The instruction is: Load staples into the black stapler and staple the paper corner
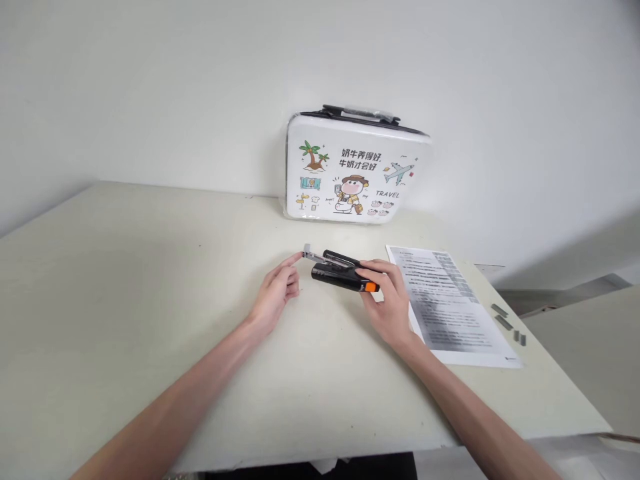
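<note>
A black stapler (336, 270) with an orange end lies in the middle of the cream table (125, 300), and its metal staple tray (314, 254) sticks out to the left. My right hand (387, 303) is closed around the stapler's orange end. The forefinger of my left hand (277, 292) reaches out and touches the tip of the metal tray, while its other fingers are curled in.
A white carry case (356, 170) with cartoon travel pictures and a black handle leans against the wall behind the stapler. A printed sheet of paper (447, 303) lies to the right of my right hand. Several grey staple strips (507, 323) rest near the table's right edge.
</note>
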`<state>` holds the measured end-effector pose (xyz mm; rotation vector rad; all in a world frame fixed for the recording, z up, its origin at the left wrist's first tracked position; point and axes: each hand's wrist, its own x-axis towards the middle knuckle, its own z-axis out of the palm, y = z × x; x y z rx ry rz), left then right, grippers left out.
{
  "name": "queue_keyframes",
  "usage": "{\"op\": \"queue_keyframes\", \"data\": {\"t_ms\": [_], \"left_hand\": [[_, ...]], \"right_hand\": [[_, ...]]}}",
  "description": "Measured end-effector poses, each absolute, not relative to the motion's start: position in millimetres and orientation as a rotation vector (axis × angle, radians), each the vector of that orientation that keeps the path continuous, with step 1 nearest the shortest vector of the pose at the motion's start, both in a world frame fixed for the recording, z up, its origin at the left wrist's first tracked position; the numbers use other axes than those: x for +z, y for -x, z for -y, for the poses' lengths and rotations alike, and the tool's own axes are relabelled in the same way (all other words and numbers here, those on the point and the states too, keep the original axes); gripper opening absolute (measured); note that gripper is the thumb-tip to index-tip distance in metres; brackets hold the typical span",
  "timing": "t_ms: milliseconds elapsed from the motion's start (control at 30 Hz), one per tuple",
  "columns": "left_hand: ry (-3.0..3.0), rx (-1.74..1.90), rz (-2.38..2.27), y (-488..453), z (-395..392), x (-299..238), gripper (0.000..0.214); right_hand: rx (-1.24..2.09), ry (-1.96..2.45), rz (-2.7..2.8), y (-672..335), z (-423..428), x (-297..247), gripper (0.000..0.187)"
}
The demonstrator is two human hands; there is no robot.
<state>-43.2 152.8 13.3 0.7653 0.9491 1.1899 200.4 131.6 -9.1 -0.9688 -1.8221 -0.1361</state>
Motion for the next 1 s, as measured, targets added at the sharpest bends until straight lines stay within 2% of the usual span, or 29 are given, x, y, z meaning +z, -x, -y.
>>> {"op": "queue_keyframes", "data": {"t_ms": [233, 400, 533, 767, 1000], "left_hand": [[-0.971, 1.042, -0.890, 37.3, -146.4, 9.8, 0.046], [-0.670, 1.126, -0.847, 38.5, -146.9, 15.7, 0.046], [-0.421, 1.179, -0.775, 42.4, -151.7, 16.6, 0.035], [-0.298, 1.180, -0.693, 45.1, -154.7, 12.1, 0.025], [-0.254, 1.181, -0.665, 45.7, -155.4, 11.5, 0.020]], "right_hand": [[-0.064, 1.002, 1.797, -198.0, -129.8, -8.8, 0.038], [0.088, 1.132, 1.734, -201.9, -139.9, -9.3, 0.022], [0.246, 1.242, 1.662, -200.2, -166.3, -13.0, 0.028], [0.557, 1.437, 1.373, -172.8, -224.5, -27.8, 0.054], [0.579, 1.447, 1.488, -143.4, -249.0, -30.6, 0.048]]}}
